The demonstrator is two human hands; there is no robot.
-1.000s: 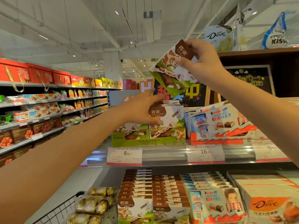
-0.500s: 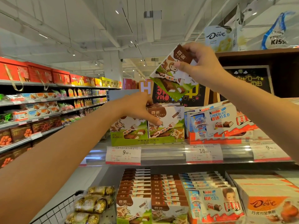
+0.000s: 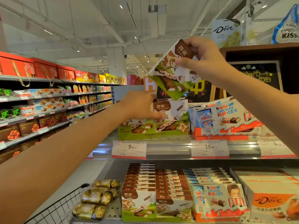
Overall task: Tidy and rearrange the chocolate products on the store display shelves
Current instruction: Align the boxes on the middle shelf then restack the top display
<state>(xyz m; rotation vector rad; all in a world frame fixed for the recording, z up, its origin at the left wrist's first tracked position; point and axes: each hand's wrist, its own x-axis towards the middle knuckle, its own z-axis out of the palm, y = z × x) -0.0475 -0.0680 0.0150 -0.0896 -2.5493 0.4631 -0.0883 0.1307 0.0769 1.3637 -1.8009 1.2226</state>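
Note:
My right hand (image 3: 205, 62) pinches the brown top corner of a Bainuo chocolate pack (image 3: 169, 73), white, brown and green with a cow, held tilted above the upper shelf. My left hand (image 3: 139, 107) rests on the packs standing in the green Bainuo display box (image 3: 150, 135) on that shelf, thumb against the front pack (image 3: 171, 113) and fingers curled over the left stack. Beside the green box stand Kinder chocolate boxes (image 3: 226, 117) in a red tray.
Price tags (image 3: 129, 148) hang on the upper shelf's rail. The lower shelf carries rows of Bainuo packs (image 3: 140, 188), Kinder boxes (image 3: 218, 198), a Dove box (image 3: 268, 199) and gold-wrapped chocolates (image 3: 97, 198) in a wire basket. An aisle of shelves runs along the left.
My right hand has lowered the tilted pack a little toward the green box. My left hand has kept its place on the packs in the box.

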